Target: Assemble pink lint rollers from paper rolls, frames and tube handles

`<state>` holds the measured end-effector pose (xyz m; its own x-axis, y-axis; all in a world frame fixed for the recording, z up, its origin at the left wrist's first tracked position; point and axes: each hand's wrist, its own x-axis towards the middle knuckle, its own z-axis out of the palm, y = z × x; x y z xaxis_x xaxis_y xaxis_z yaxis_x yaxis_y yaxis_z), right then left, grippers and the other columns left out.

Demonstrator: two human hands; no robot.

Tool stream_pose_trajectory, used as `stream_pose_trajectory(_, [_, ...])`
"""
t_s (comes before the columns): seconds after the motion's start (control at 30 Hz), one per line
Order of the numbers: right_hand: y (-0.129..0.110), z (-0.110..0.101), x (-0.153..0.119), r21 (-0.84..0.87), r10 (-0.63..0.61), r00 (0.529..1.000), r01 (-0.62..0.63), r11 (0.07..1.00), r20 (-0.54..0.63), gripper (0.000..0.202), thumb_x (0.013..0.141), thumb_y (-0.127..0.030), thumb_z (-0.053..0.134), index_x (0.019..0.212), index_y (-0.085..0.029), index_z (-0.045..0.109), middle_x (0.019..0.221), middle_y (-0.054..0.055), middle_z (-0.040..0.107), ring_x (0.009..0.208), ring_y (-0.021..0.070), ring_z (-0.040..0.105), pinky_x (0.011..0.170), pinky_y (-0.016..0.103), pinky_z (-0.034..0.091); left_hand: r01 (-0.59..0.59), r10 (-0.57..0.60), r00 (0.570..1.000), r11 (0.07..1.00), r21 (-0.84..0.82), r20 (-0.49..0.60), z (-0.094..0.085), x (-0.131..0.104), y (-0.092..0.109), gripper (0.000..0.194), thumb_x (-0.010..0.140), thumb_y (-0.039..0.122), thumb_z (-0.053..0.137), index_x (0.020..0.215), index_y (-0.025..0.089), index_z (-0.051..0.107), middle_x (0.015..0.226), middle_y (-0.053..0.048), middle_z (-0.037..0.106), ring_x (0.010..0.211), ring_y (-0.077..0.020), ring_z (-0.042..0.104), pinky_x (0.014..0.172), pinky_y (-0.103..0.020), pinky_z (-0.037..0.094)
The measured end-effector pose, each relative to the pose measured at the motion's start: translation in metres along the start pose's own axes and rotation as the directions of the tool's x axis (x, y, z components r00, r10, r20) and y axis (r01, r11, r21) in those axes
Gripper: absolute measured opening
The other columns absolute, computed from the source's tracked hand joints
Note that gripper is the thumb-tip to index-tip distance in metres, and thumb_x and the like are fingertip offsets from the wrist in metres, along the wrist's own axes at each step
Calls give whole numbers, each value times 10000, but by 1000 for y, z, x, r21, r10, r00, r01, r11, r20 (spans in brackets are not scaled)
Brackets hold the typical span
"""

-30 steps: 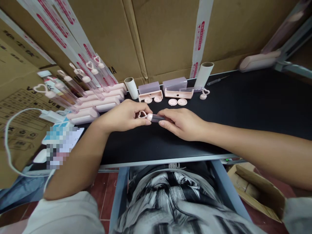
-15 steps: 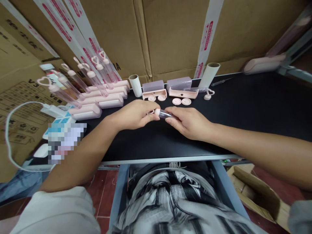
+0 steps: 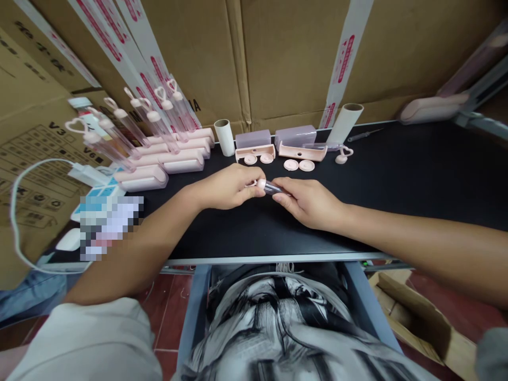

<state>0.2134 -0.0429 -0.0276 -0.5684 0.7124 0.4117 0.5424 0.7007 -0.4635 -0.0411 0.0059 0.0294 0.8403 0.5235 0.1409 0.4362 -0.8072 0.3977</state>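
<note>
My left hand pinches a pink cap with a loop, at one end of a clear tube. My right hand has its thumb and fingers closed round the tube's other end, which is partly hidden. Both hands are above the black tabletop. Behind them lie two pairs of round pink discs and two pink trough-shaped pieces. Another pink loop cap rests to the right of these.
Several capped tubes stand in pink bases at the left. White cylinders and purple translucent blocks line the back, before a cardboard wall. A power strip is at left; an open drawer is below.
The whole view has shifted slightly, with the table items appearing a little further right. Both hands keep their grip on the capped tube, with hardly any change in pose.
</note>
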Motion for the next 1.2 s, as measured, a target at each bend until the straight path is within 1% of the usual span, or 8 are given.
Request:
stream_pose_trajectory(0.23, [0, -1, -1, -21, 8, 1000, -7, 1000, 29, 287, 1090, -375, 500, 1162, -170, 686, 1041, 131, 805, 864, 257, 736, 757, 335, 475, -4, 4, 999, 1000, -11, 39, 2, 1, 0, 239, 1040, 399, 582, 978, 179, 653, 800, -16, 672, 678, -163, 581, 670, -283, 396])
stream_pose_trajectory(0.4, [-1, -5, 2, 192, 58, 998, -63, 979, 31, 271, 1089, -430, 543, 1040, -199, 676, 822, 33, 702, 688, 178, 621, 674, 298, 436, -38, 40, 999, 998, 57, -37, 11, 2, -1, 225, 1054, 369, 539, 952, 190, 629, 851, -48, 686, 758, -196, 609, 726, -311, 440])
stream_pose_trajectory(0.5, [1, -8, 6, 456, 144, 982, -184, 871, 121, 451, 1086, -621, 548, 912, -209, 610, 700, -22, 572, 582, 129, 485, 575, 270, 390, -94, 103, 988, 992, 81, -112, 17, 2, -6, 202, 1056, 347, 516, 1023, 190, 639, 973, -92, 716, 884, -229, 644, 823, -342, 489])
stream_pose_trajectory(0.6, [7, -12, 11, 604, 224, 913, -395, 693, 341, 561, 1038, -769, 541, 910, -224, 566, 639, -68, 490, 465, 96, 344, 461, 260, 278, -102, 109, 987, 993, 62, -122, 19, 3, -13, 248, 1071, 379, 511, 1069, 185, 666, 1024, -108, 720, 937, -238, 654, 868, -354, 503])
stream_pose_trajectory(0.67, [11, -16, 15, 553, 221, 890, -426, 716, 399, 579, 1027, -774, 550, 872, -218, 580, 637, -54, 522, 463, 96, 356, 465, 264, 272, -69, 72, 995, 996, 51, -65, 17, 4, -15, 260, 1054, 399, 568, 1081, 180, 704, 1015, -95, 716, 924, -229, 656, 865, -345, 497])
stream_pose_trajectory(0.83, [13, -22, 18, 218, 125, 961, -180, 959, 245, 443, 1037, -576, 621, 1030, -167, 789, 773, 39, 722, 672, 174, 599, 649, 302, 412, 26, -29, 997, 999, 32, 68, 11, 4, -14, 216, 921, 384, 748, 952, 177, 803, 923, -49, 689, 822, -184, 649, 764, -297, 465])
stream_pose_trajectory(1.0, [16, -26, 18, -51, 145, 978, -139, 989, 149, 301, 1036, -399, 644, 1083, -167, 830, 980, 113, 800, 850, 248, 692, 775, 359, 461, 128, -139, 983, 987, 96, 119, 5, 2, -17, 183, 896, 349, 746, 903, 177, 807, 897, -33, 720, 769, -155, 643, 711, -274, 437])
stream_pose_trajectory(1.2, [18, -27, 19, -129, 168, 977, -151, 980, 135, 287, 1037, -386, 668, 1136, -170, 828, 1037, 126, 788, 911, 274, 707, 815, 378, 481, 206, -223, 968, 968, 142, 115, -3, 1, -26, 224, 889, 395, 773, 939, 180, 807, 917, -39, 753, 780, -163, 652, 697, -277, 427])
